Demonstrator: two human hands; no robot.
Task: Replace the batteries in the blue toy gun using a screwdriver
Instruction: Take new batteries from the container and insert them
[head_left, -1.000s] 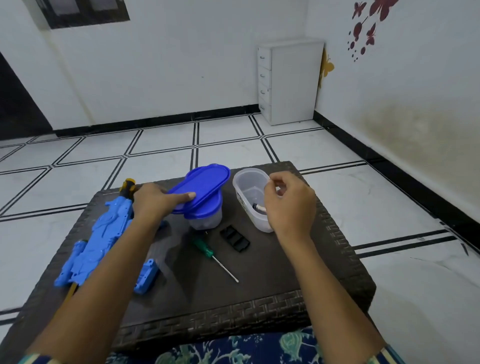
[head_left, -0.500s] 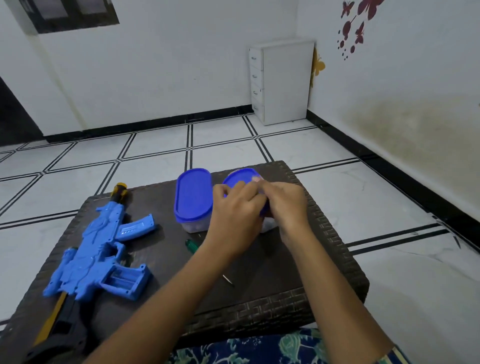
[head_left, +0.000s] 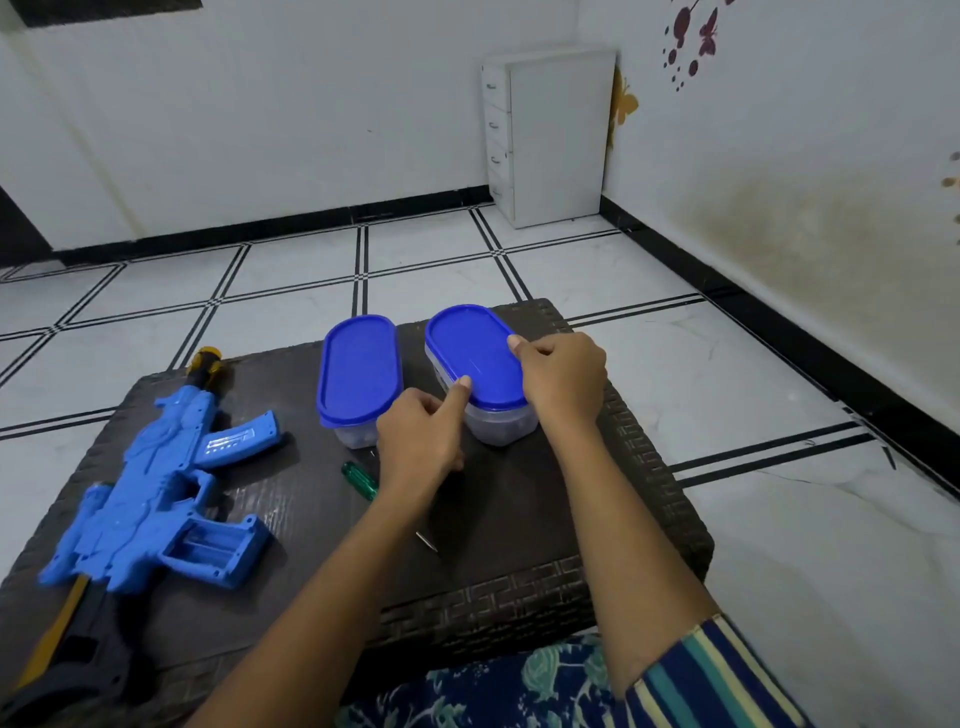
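Observation:
The blue toy gun (head_left: 150, 493) lies on the left of the dark wicker table (head_left: 644, 467), its grip's battery compartment (head_left: 208, 551) open toward me. A green-handled screwdriver (head_left: 359, 480) lies mid-table, its shaft partly hidden under my left forearm. Two clear containers with blue lids stand at the back. My right hand (head_left: 563, 379) grips the right container (head_left: 478, 358) at its right side, thumb on the lid. My left hand (head_left: 421, 436) has curled fingers beside that container, and its thumb presses the lid's near-left edge.
The left container (head_left: 358, 374) stands closed, just left of my left hand. A white drawer cabinet (head_left: 550, 135) stands in the far corner on the tiled floor. The gun's black and yellow stock reaches the table's front left corner.
The blue lid went from resting on the left container onto the right one. My left hand came over from the left container to the right one, and both hands now sit at that lid's edges.

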